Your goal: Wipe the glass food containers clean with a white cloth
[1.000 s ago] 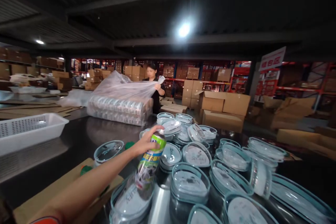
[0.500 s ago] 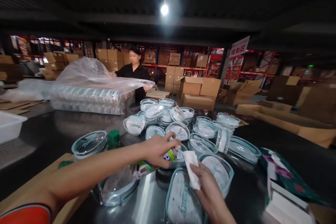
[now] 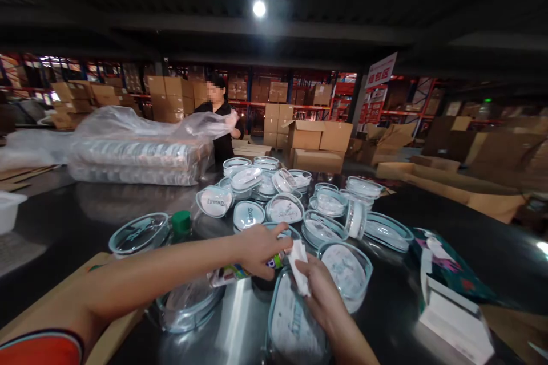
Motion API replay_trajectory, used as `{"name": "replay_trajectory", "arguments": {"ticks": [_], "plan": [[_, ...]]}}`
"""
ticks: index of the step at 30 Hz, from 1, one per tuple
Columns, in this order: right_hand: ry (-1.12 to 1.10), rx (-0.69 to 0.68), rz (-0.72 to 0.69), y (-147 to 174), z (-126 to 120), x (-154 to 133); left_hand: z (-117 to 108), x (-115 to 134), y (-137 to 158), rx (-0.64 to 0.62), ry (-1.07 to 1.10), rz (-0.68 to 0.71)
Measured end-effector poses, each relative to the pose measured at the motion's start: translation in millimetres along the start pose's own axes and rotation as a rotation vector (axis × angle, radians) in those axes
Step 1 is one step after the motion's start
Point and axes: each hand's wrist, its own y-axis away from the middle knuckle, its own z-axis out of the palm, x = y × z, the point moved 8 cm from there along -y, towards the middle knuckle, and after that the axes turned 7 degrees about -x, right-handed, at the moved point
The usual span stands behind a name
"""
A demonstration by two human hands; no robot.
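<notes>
- So, lower middle of the frame: the left hand is wrapped around a small bottle with a colourful label, held tilted almost flat, top end pointing right.
- The right hand pinches a folded white cloth right at the bottle's top end; the two look like they touch.
- Both hover over a pile of clear oval lids with pale blue rims, spread across the dark shiny counter from centre to right.
- A green cap sits just left of the pile, next to another lid.
- Lower right: a white box on a patterned bag.
- Upper left: a co-worker's hand lifts a clear plastic sheet over stacked goods, cardboard boxes behind.
</notes>
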Motion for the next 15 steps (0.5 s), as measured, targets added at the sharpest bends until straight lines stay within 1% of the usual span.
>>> {"name": "replay_trajectory", "arguments": {"ticks": [6,15], "plan": [[0.063,-0.034,0.043,-9,0,11,4,-5,-2,-0.010,-0.037,-0.008],[0.072,-0.075,0.040,-18,5,14,13,-4,-4,-0.037,-0.049,-0.007]]}}
